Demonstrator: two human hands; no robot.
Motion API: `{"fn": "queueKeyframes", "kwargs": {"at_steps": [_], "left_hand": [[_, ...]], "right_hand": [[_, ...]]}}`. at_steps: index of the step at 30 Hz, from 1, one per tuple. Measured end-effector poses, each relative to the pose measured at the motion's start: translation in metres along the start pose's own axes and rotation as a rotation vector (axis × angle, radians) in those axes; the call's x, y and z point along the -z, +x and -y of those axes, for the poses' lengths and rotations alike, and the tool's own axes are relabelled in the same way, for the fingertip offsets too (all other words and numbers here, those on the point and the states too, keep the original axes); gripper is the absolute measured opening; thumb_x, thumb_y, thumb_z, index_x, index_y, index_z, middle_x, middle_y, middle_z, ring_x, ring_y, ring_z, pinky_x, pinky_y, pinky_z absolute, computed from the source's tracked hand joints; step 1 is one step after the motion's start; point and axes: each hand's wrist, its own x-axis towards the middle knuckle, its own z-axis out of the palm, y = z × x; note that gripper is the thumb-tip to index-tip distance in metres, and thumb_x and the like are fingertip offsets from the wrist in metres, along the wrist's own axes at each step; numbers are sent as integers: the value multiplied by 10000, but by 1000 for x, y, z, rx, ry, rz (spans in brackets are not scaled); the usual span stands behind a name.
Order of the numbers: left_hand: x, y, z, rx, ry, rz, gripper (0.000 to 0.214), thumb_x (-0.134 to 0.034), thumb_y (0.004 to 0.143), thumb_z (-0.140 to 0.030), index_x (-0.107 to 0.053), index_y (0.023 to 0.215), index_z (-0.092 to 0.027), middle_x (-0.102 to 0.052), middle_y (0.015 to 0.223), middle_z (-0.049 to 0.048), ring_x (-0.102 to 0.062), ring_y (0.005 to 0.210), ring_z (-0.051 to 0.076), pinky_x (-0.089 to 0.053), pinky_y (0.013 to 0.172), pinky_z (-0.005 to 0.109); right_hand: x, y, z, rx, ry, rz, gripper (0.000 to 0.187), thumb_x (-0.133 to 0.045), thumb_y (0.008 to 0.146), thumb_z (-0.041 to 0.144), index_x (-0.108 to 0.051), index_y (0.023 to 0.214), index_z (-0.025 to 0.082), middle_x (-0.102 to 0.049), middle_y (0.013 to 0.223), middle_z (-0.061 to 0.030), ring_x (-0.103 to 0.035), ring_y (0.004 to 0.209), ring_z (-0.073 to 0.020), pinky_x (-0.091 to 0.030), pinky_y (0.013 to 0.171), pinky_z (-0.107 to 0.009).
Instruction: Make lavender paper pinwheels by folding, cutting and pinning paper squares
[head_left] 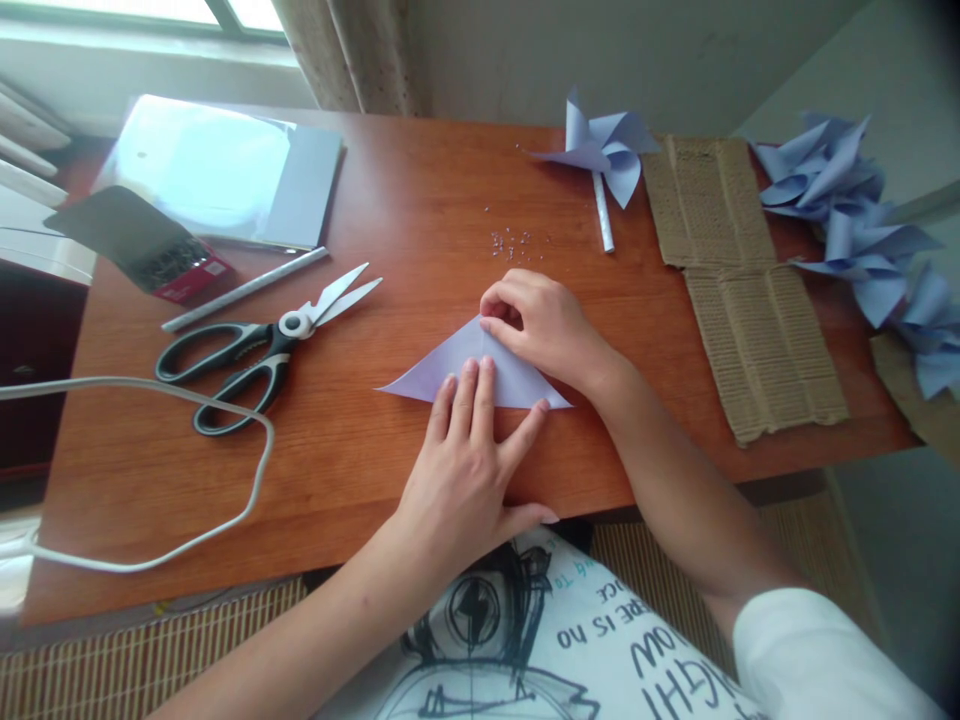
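A pale blue sheet of paper folded into a triangle (457,368) lies on the wooden table (360,440). My left hand (469,455) lies flat on its lower edge, fingers stretched out and pressing it down. My right hand (536,325) is curled over the triangle's top corner, with the fingertips pinched on the paper there.
Black-handled scissors (255,350) and a rolled paper stick (244,290) lie to the left, with a white cable (225,510) looping near the front edge. A stack of blue paper (225,170), a finished pinwheel (604,160), corrugated cardboard (739,285) and several more pinwheels (862,220) sit at the back and right.
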Motion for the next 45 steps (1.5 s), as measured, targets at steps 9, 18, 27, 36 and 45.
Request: {"fn": "queueKeyframes", "kwargs": {"at_steps": [9,18,27,36,45], "left_hand": [[-7,-4,6,-7,73,-6,1086,-399,871,-794,-276,1553,43,-140,1646,327,-97,1557,427,-124,1259,552],[-8,-4,5,-9,74,-29,1074,-425,869,-784,-280,1556,30,-129,1642,339,-93,1551,439,-147,1249,566],[-10,-4,5,-17,78,-44,1086,-390,869,-800,-285,1551,39,-145,1642,332,-93,1553,431,-135,1255,563],[1,-22,27,26,102,-51,1010,-401,906,-744,-292,1556,22,-164,1654,293,-117,1560,410,-110,1255,582],[6,-49,52,58,163,-116,1026,-484,891,-709,-266,1541,55,-179,1646,314,-141,1555,415,-233,1235,565]], "right_hand": [[-8,-78,17,-72,-181,-202,386,-627,930,252,-594,1292,120,-635,1256,-168,-567,1183,-306,-455,1048,-464],[-17,-135,22,-212,-434,-307,511,-505,901,73,-535,1405,152,-600,1394,-164,-540,1271,-334,-458,1068,-526],[-25,-136,37,65,-279,-245,455,-404,946,20,-626,1329,129,-681,1345,-127,-594,1290,-261,-489,1087,-444],[-26,-139,43,23,-386,-164,448,-413,955,36,-618,1349,93,-628,1431,-109,-575,1343,-243,-440,1153,-424],[-29,-138,40,11,-297,-220,433,-461,926,14,-637,1307,118,-656,1394,-114,-594,1321,-239,-466,1138,-433]]}}
